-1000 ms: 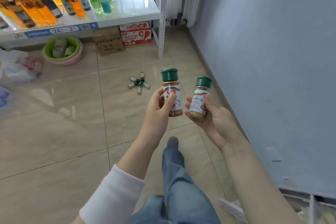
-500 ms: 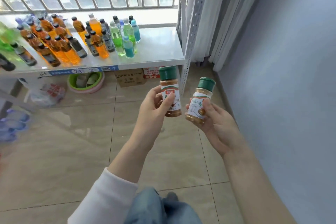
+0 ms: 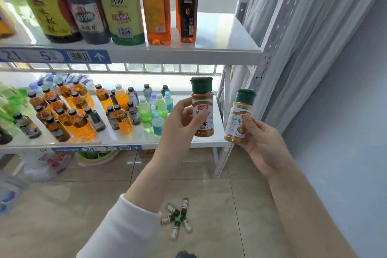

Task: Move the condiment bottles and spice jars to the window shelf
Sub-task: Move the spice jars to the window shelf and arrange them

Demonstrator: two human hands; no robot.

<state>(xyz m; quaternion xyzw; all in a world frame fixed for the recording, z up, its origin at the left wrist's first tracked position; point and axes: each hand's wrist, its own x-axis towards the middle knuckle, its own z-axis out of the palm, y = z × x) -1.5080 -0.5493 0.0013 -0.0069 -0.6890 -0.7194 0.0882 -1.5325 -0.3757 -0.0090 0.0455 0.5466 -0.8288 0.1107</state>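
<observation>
My left hand point(image 3: 178, 123) grips a spice jar with a dark green cap and red-and-white label point(image 3: 202, 98), held upright. My right hand point(image 3: 261, 140) holds a second green-capped spice jar point(image 3: 240, 109) of yellowish powder, tilted slightly. Both jars hover in front of the right end of the lower white window shelf point(image 3: 209, 140). The upper shelf point(image 3: 219, 48) carries large condiment bottles point(image 3: 123, 6), with bare room at its right end.
Several small drink bottles point(image 3: 83, 115) crowd the lower shelf's left and middle. Small vials point(image 3: 178, 218) lie on the tiled floor near my feet. A green basin point(image 3: 96, 155) and plastic bags sit under the shelf. A curtain point(image 3: 293, 27) and a blue wall stand to the right.
My view has lifted and moved closer to the shelves, so the upper shelf with large bottles is now in sight. Both hands still hold their jars, raised in front of the lower shelf.
</observation>
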